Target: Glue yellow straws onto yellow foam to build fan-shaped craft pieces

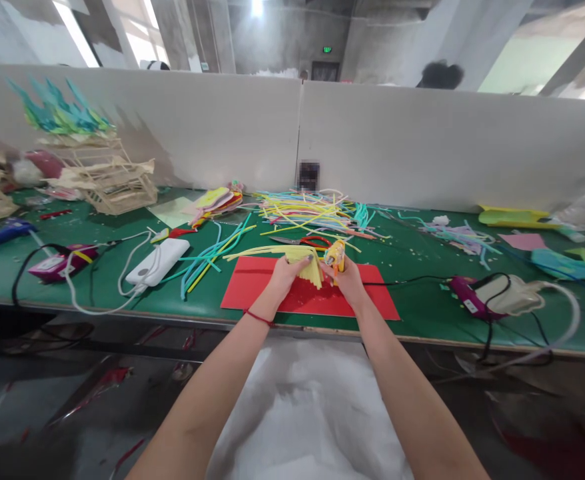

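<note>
My left hand [292, 270] is closed on a fan-like piece of pale yellow pipe cleaners [314, 272], whose long loose ends stretch out to the left. In my right hand [348, 279] is a yellow hot glue gun [336, 255], its tip close to the right side of the yellow piece. Whether the tip touches it I cannot tell. Both hands are above a red sheet [257, 283] lying on the green table. Just behind them lie scissors [317, 242] with red handles.
A heap of colourful pipe cleaners [312, 213] lies at the back. To the left are a white power bank [158, 262], a purple device [62, 265] and a beige stick model [112, 183]. Another purple device [472, 298] with cords sits right. A white partition [422, 147] stands behind.
</note>
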A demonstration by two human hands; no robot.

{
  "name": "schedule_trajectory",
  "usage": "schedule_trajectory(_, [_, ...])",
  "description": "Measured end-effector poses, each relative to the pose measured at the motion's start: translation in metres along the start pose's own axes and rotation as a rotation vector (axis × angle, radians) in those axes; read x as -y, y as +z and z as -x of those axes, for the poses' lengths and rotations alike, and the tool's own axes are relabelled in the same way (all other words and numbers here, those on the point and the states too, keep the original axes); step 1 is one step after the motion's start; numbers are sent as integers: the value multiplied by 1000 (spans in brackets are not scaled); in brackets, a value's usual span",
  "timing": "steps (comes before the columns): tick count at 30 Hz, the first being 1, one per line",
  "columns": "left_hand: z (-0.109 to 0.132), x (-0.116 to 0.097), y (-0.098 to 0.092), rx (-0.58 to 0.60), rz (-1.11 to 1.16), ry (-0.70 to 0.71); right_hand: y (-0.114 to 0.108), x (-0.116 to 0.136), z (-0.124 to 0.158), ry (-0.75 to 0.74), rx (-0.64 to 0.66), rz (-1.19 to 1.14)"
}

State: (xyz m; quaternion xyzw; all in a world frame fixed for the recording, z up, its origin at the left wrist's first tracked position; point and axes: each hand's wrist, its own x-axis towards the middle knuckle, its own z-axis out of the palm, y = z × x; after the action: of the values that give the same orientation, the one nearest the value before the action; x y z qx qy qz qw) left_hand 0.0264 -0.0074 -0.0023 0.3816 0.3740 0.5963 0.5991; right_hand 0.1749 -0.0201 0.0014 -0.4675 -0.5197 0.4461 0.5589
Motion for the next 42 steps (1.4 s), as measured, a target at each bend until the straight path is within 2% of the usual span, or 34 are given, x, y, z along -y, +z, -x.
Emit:
schedule_trajectory(8, [3,-5,0,-73,-47,15,7,7,1,-1,-43,107])
schedule_trajectory(13, [8,-13,4,-46,0,43,4,6,4,-49,-238,136])
schedule_trajectory(17, [10,-15,5,-26,36,48,0,6,7,-49,-442,312])
schedule_trajectory(19, [10,-14,3,-30,49,40,0,8,7,-16,-488,402])
schedule_trajectory(25, [4,-11,-1,-144,80,27,4,13,9,50,-373,448])
schedule_trajectory(35, [6,-14,-3,-182,154,57,1,6,8,45,-284,566])
schedule_trajectory(42, [6,-14,0,-236,181,24,2,3,8,13,-236,559])
